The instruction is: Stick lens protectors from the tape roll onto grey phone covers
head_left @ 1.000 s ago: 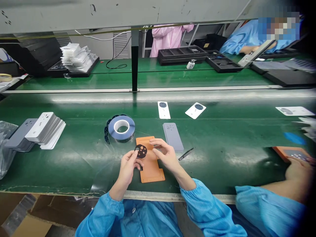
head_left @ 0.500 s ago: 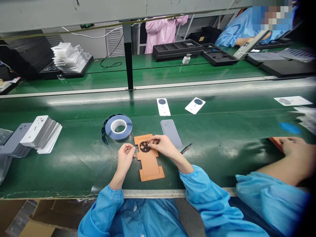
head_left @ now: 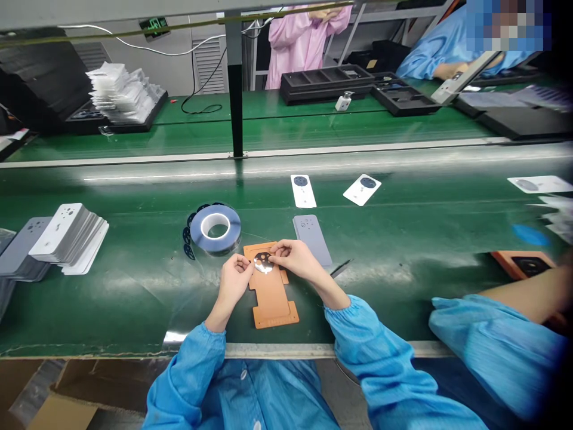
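An orange jig plate [head_left: 272, 295] lies before me on the green bench. Over its upper part is a round black adhesive sticker with holes [head_left: 263, 261], its lower portion catching a bright glare. My right hand [head_left: 293, 258] pinches the sticker's right edge. My left hand [head_left: 235, 276] is closed in a pinch at the sticker's left side, close to its edge; whether it grips the edge is hard to make out. Behind the jig, a blue tape roll [head_left: 215, 229] has several black stickers along its left rim. A grey phone-shaped sheet [head_left: 312, 240] lies just beyond my right hand.
Stacked white and grey sheets [head_left: 71, 236] stand at left. Two white cards [head_left: 303, 191] with dark circles lie farther back. A dark pointed tool [head_left: 341, 269] rests right of my wrist. At right, a co-worker's arm [head_left: 519, 298] reaches beside another orange jig [head_left: 521, 264].
My left hand has moved right and up to the sticker's left side. The sticker now reflects light along its lower part. The co-worker's hand has moved off the other orange jig.
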The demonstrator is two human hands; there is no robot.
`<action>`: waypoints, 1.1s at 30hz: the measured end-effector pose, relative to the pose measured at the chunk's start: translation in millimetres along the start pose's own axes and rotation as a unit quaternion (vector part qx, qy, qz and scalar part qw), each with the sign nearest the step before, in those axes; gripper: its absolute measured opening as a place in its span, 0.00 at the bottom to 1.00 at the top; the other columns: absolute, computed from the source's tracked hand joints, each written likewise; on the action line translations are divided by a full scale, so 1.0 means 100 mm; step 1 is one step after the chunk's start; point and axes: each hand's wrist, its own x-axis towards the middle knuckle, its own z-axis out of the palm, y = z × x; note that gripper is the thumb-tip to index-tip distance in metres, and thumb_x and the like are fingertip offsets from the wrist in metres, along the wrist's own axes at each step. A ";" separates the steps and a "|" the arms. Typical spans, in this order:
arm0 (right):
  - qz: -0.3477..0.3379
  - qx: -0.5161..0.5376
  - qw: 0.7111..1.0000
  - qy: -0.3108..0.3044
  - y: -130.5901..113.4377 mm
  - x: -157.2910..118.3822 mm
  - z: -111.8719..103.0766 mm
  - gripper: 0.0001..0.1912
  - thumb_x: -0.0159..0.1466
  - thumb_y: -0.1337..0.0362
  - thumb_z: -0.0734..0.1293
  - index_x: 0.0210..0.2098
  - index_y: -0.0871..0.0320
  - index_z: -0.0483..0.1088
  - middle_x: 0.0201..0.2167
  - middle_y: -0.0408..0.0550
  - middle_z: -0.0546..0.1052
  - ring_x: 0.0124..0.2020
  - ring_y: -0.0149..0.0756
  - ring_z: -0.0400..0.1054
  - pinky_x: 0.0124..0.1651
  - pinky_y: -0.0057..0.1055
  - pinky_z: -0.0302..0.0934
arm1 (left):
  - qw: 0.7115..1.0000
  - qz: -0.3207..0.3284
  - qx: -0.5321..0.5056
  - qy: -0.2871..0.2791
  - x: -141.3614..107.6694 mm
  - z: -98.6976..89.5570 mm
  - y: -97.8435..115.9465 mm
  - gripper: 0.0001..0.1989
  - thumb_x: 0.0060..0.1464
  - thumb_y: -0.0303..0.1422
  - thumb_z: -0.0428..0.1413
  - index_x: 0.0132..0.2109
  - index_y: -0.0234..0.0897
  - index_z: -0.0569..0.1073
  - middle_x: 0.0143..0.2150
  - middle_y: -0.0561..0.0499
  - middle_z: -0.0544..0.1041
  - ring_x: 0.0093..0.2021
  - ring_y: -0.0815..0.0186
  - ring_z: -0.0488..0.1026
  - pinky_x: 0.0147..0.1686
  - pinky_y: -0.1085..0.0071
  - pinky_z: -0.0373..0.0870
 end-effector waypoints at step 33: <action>0.048 0.064 0.996 -0.029 0.17 0.07 -0.09 0.13 0.50 0.59 0.77 0.27 0.59 0.72 0.24 0.45 0.78 0.27 0.34 0.73 0.31 0.29 0.66 | 0.999 -0.047 -0.002 -0.009 0.07 0.02 0.01 0.12 0.43 0.32 0.64 0.27 0.38 0.66 0.22 0.57 0.69 0.22 0.72 0.65 0.22 0.78 0.60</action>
